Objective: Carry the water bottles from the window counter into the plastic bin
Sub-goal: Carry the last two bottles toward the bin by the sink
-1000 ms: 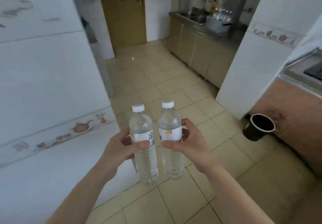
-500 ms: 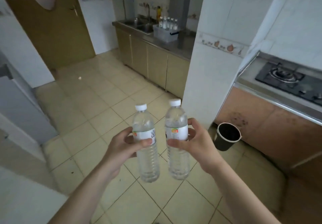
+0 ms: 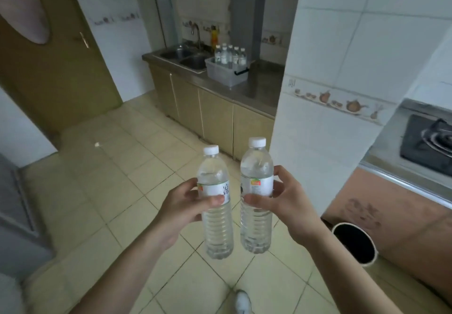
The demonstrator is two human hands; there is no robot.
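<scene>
I hold two clear water bottles with white caps upright in front of me, over the tiled floor. My left hand [image 3: 186, 203] grips the left water bottle [image 3: 216, 230] around its label. My right hand [image 3: 283, 203] grips the right water bottle [image 3: 256, 225] the same way. Far ahead, a clear plastic bin [image 3: 223, 75] with a black handle stands on the steel counter [image 3: 264, 86] beside the sink. Several water bottles [image 3: 230, 55] stand upright inside it.
A white tiled pillar [image 3: 330, 93] juts out on the right between me and the counter. A gas stove [image 3: 430, 142] sits at the right edge, a black bucket [image 3: 353, 242] on the floor below it. A brown door [image 3: 56, 69] is at the left. My shoe [image 3: 242, 301] shows below.
The view has swung right and moved forward. The white wall on the left has gone from view, and the counter with the bin is nearer and more central. Both hands keep their bottles.
</scene>
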